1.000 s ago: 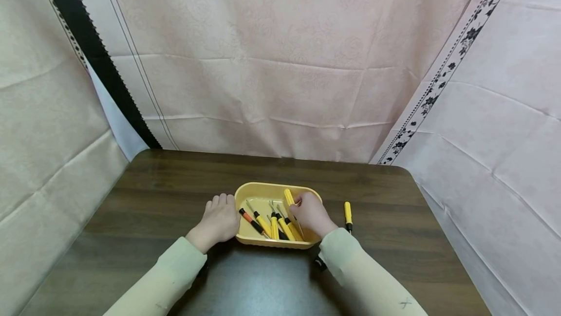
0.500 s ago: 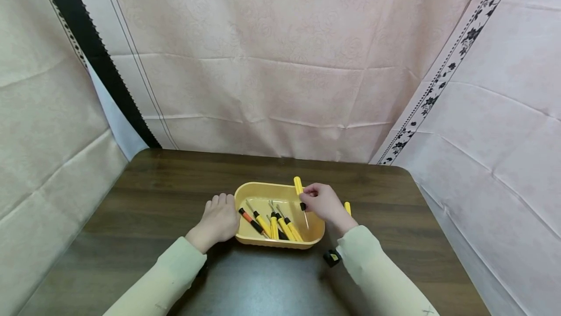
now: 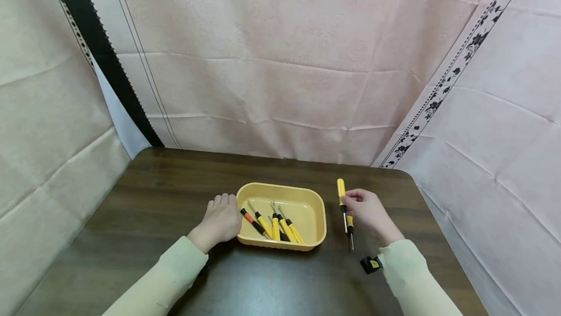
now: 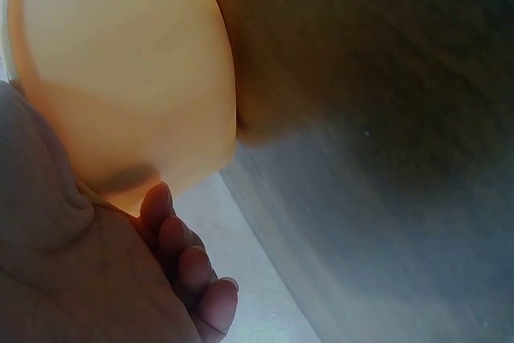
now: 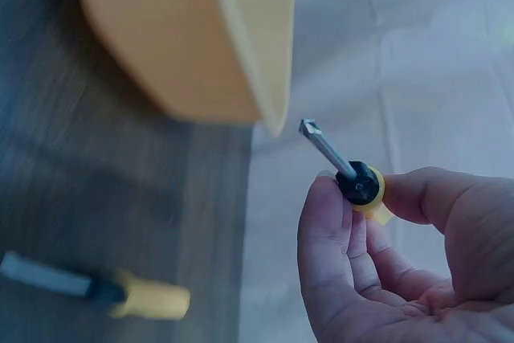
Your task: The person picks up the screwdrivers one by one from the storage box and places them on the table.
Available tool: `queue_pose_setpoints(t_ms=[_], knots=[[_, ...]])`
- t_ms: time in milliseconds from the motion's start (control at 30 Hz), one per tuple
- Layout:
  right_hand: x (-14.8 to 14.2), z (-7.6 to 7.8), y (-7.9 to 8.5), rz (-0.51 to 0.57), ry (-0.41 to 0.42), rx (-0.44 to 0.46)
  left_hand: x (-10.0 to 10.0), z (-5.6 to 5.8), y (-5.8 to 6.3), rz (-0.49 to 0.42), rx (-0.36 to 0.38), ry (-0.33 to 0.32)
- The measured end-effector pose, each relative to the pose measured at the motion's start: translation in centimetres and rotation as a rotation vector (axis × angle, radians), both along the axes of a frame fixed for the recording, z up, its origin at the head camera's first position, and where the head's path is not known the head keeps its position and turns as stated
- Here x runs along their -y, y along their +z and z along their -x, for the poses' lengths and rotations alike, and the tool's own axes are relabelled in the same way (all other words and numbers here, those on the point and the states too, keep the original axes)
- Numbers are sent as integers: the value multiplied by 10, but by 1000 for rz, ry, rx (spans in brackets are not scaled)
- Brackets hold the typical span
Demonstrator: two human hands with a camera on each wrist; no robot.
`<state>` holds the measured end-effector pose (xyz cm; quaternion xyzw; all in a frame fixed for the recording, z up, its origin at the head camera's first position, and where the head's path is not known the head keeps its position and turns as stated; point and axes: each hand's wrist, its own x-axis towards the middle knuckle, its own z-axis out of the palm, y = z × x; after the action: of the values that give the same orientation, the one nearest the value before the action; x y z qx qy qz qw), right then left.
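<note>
My left hand (image 3: 219,218) holds the left end of a yellow plastic tray (image 3: 280,246). Its fingertips lie against the tray's outer wall (image 4: 136,78) in the left wrist view. Between thumb and fingers, my right hand (image 3: 367,210) pinches a screwdriver (image 3: 341,190) with a yellow handle and black collar. It is nearly upright, metal tip down, to the right of the tray. The tip of its shaft (image 5: 329,150) shows in the right wrist view. Close beneath, another yellow-handled screwdriver (image 3: 350,223) lies on the table, partly overlapped by the held one.
Inside the tray lie several yellow-handled screwdrivers (image 3: 287,228) and one with an orange and black handle (image 3: 252,221). A dark wooden table (image 3: 175,189) bears everything. Pale cloth (image 3: 280,87) hangs behind its far edge and along both sides.
My right hand has lifted a screwdriver out of the tray and carried it right, over the screwdriver on the table. My left hand has stayed at the tray's left end.
</note>
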<state>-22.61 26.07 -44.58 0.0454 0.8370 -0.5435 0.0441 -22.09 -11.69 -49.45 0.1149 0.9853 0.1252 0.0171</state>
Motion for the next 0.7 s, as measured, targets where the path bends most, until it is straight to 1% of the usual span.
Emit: queue_pose_setpoints(t_ms=[133,300,533,700], knots=[[-24,-4,-11,-51,-24,21,-1,-1,1,1,-11,0],[-47,-8,-26,-126,-64,83,-1,-1,2,0,-6,0],[-59,-11,-43,-225,-86,133,-1,-2,5,-1,-2,3],[-62,-9,-50,-330,-81,140,-1,-2,4,-6,-11,-1]])
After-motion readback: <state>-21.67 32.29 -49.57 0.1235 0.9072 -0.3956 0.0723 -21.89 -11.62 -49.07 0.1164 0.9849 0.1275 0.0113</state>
